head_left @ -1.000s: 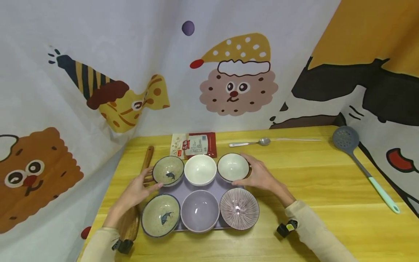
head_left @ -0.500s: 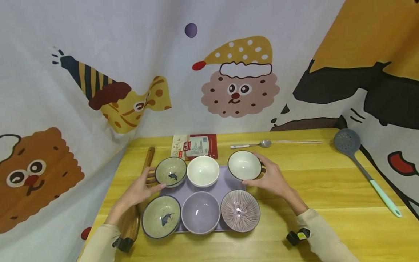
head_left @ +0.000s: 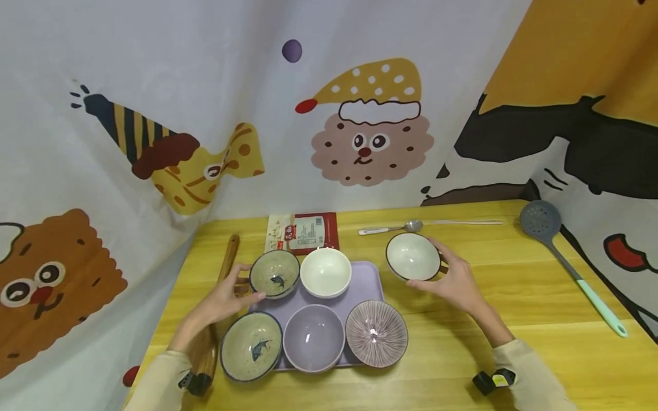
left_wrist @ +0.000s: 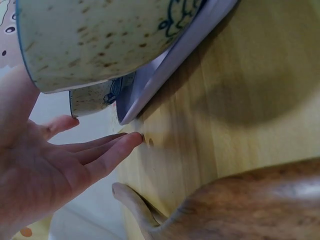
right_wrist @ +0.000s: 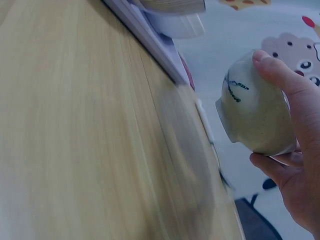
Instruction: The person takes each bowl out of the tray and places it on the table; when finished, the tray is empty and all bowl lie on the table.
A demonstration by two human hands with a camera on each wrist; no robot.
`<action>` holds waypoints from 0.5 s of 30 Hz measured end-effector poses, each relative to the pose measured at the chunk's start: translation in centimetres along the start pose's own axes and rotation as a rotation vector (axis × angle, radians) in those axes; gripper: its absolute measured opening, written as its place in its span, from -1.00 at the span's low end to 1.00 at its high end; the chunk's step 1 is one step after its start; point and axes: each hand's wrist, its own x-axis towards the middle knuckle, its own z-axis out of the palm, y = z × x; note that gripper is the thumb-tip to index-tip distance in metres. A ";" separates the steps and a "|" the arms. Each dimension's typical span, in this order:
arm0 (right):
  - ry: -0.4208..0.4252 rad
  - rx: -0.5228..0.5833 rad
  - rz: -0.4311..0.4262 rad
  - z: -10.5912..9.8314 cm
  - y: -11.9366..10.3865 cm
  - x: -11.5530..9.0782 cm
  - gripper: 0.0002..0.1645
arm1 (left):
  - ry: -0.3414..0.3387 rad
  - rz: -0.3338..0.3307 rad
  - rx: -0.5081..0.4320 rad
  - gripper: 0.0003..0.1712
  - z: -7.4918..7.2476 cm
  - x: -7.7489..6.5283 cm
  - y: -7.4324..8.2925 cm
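Note:
My right hand holds a small white bowl with a dark rim between thumb and fingers. In the right wrist view this bowl is raised off the table. At the left, my left hand has its thumb and fairly straight fingers against the side of a speckled fish bowl. Right beside that bowl stands a plain white bowl. In the front row are a larger fish bowl, a lilac bowl and a striped bowl. A lilac tray lies under them.
Left of the tray lies a wooden utensil, partly hidden by the left arm. Behind the bowls are a red and cream packet, a spoon and a thin stick. A slotted turner lies far right.
My right hand has carried the dark-rimmed white bowl right, off the tray's back-right corner. The back-row fish bowl and plain white bowl have slid a little right, my left hand following.

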 end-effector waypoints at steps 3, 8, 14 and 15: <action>0.028 -0.007 0.031 -1.0 0.6 -0.4 0.33 | -0.006 0.010 0.017 -0.19 0.2 0.2 0.1; 0.062 -0.044 0.059 -2.8 1.8 -1.1 0.32 | -0.015 0.015 0.063 -0.13 0.5 0.4 0.3; 0.134 -0.067 0.095 -5.1 3.2 -1.8 0.30 | -0.011 0.038 0.115 -0.08 0.8 0.5 0.2; 0.153 -0.071 0.102 -5.4 3.4 -2.0 0.29 | -0.012 0.046 0.114 -0.07 0.7 0.5 -0.1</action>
